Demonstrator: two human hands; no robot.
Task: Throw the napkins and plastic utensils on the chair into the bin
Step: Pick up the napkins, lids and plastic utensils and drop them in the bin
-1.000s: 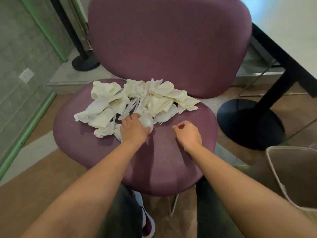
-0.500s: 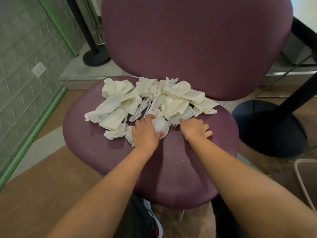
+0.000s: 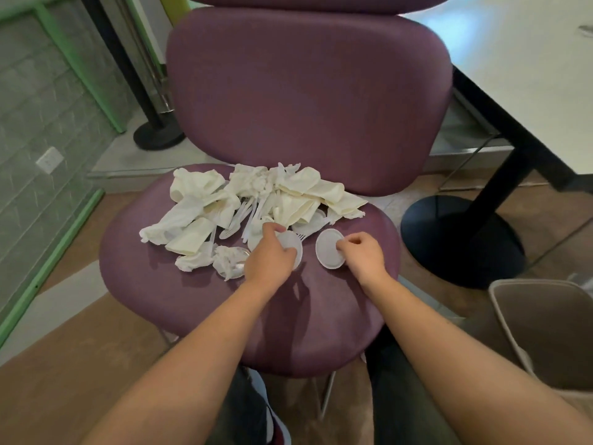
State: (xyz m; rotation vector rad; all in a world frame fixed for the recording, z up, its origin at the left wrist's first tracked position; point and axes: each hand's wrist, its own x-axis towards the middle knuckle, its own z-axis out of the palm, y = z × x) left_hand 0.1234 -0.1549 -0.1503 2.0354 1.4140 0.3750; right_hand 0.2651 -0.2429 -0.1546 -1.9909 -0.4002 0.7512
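A heap of crumpled white napkins [image 3: 256, 197] mixed with white plastic utensils [image 3: 248, 216] lies across the back half of the purple chair seat [image 3: 288, 316]. My left hand [image 3: 271, 255] grips a round white plastic lid [image 3: 293, 247] at the heap's front edge. My right hand [image 3: 361, 252] pinches the right rim of a second round lid [image 3: 327, 248], which lies flat on the seat. A crumpled napkin ball [image 3: 229, 261] sits just left of my left hand. The beige bin [image 3: 545, 332] stands on the floor at lower right.
The chair's purple backrest [image 3: 308, 97] rises behind the heap. A white table [image 3: 529, 75] with a black pedestal base [image 3: 459, 239] stands to the right, close to the bin. A tiled wall with a green frame [image 3: 48, 155] runs along the left.
My right hand has pulled a round lid out of the pile and to the right. My left hand has lifted slightly with its lid. The bin has come back into view.
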